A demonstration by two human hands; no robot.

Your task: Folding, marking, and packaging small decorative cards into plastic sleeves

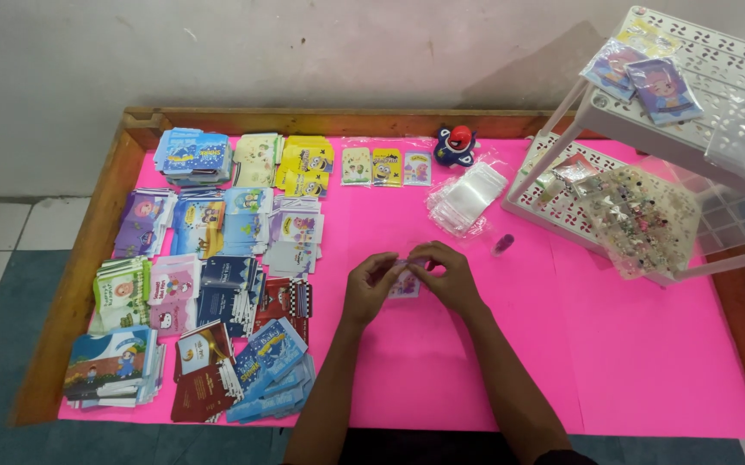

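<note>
Pink paper (648,362) covers a wooden table (88,258) set against a pale wall. Left hand (370,286) and right hand (447,277) meet near the middle of the table, fingers curled inward, both pinching a small clear packet (405,285) that holds a printed card. The packet sits between the two hands, just above the pink surface. Stacks of small printed envelopes (217,267) fill the left half of the table in rows. A pile of empty clear sleeves (467,198) lies toward the far edge, beside a red and blue toy (456,145). A white perforated rack (691,112) occupies the far right corner, with a bag of beads (643,220) leaning on it.
</note>
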